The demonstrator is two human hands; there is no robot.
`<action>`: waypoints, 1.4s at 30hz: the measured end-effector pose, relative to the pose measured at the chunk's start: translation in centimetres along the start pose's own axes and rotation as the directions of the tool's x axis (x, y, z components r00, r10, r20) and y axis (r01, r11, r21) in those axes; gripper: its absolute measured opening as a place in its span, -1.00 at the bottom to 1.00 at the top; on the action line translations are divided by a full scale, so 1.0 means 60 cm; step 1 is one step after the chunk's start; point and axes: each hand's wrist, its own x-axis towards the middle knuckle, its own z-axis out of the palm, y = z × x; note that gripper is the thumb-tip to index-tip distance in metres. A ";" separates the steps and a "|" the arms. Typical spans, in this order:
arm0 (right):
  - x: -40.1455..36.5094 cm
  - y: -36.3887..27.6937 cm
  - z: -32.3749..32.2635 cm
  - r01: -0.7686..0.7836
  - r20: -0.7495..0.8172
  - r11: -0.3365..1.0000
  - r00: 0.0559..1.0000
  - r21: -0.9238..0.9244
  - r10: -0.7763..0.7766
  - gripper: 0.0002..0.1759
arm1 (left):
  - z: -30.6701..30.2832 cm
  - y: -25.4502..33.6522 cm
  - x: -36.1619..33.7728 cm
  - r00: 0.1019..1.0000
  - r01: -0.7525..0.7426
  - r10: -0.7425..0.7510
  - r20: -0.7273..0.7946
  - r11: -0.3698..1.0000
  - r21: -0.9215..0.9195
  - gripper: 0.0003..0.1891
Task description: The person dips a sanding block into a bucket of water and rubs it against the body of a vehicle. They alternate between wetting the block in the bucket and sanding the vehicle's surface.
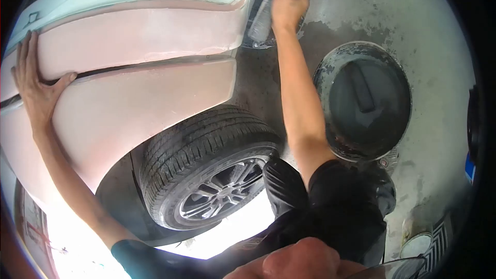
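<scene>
My left hand lies with spread fingers on the pinkish, matt car body panel, across the dark gap between two panel sections. My right hand is closed in a fist at the top, beside a long grey bar low on the car's side. Whatever its fingers hold, if anything, is hidden. Below and to the right of it stands a round, worn basin with dark liquid. A dark oblong block lies in that liquid.
A black tyre with a grey alloy wheel sits under the panel's arch, close to my leg. The concrete floor is partly wet. A pale tin and a blue object are at the right.
</scene>
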 end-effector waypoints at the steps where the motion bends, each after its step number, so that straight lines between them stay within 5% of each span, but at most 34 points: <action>1: -0.008 -0.026 -0.019 -0.086 -0.067 0.993 0.994 0.078 0.091 -0.50 | 0.001 0.008 0.000 1.000 -0.014 0.014 -0.026 1.000 -0.006 0.27; 8: -0.036 -0.172 -0.162 -0.125 -0.071 0.981 0.988 0.148 0.136 -0.43 | 0.027 0.116 0.017 0.999 -0.023 0.017 0.044 0.989 0.146 0.21; 10: -0.022 -0.200 -0.187 -0.150 -0.037 0.988 0.988 0.042 0.152 -0.46 | 0.078 0.203 0.031 0.974 -0.074 0.103 0.202 0.986 -0.147 0.19; 12: -0.006 -0.218 -0.194 -0.139 -0.085 0.990 0.986 0.029 0.141 -0.46 | 0.125 0.275 0.050 0.978 -0.069 0.111 0.178 0.971 -0.227 0.16; 16: 0.019 -0.259 -0.197 -0.153 -0.182 0.983 0.968 0.104 0.170 -0.44 | 0.154 0.421 0.139 0.803 -0.171 0.195 0.563 0.981 -0.096 0.04; 18: 0.031 -0.263 -0.206 -0.135 -0.165 0.981 0.973 0.141 0.158 -0.40 | 0.209 0.507 0.145 0.753 -0.372 0.310 0.580 0.928 -0.013 0.03; 22: 0.057 -0.297 -0.213 -0.130 -0.225 0.979 0.961 0.158 0.164 -0.36 | 0.331 0.651 0.141 0.706 -0.357 0.302 0.641 0.933 -0.047 -0.23; 23: 0.063 -0.307 -0.216 -0.127 -0.230 0.979 0.960 0.158 0.162 -0.35 | 0.340 0.677 0.142 0.836 -0.157 0.246 0.491 0.964 -0.216 -0.31; 25: 0.074 -0.325 -0.220 -0.126 -0.230 0.978 0.959 0.168 0.164 -0.33 | 0.336 0.719 0.133 0.972 0.153 -0.011 0.235 0.787 -0.598 -0.48; 27: 0.076 -0.338 -0.223 -0.132 -0.220 0.977 0.961 0.168 0.168 -0.31 | 0.251 0.738 0.143 0.981 0.196 -0.096 0.171 0.465 -0.863 -0.62; 28: 0.076 -0.343 -0.227 -0.135 -0.214 0.978 0.962 0.161 0.168 -0.29 | 0.212 0.764 0.148 0.984 0.003 -0.163 -0.075 0.434 -0.901 -0.66; 30: 0.070 -0.343 -0.233 -0.161 -0.192 0.977 0.964 0.138 0.186 -0.27 | 0.176 0.865 0.134 0.990 -0.082 -0.098 -0.096 0.145 -0.986 -0.67; 33: 0.055 -0.345 -0.227 -0.217 -0.234 0.975 0.947 0.039 0.220 -0.25 | 0.128 1.042 0.142 0.975 -0.138 0.173 -0.141 -0.033 -0.990 -0.69; 36: 0.054 -0.316 -0.247 -0.166 -0.144 0.982 0.978 -0.086 0.152 -0.24 | 0.101 1.174 0.169 0.909 -0.014 0.413 -0.052 -0.095 -0.995 -0.71; 42: 0.044 -0.332 -0.248 -0.100 -0.153 0.990 0.985 -0.104 0.084 -0.25 | 0.109 1.224 0.191 0.835 0.139 0.546 0.075 -0.077 -0.987 -0.74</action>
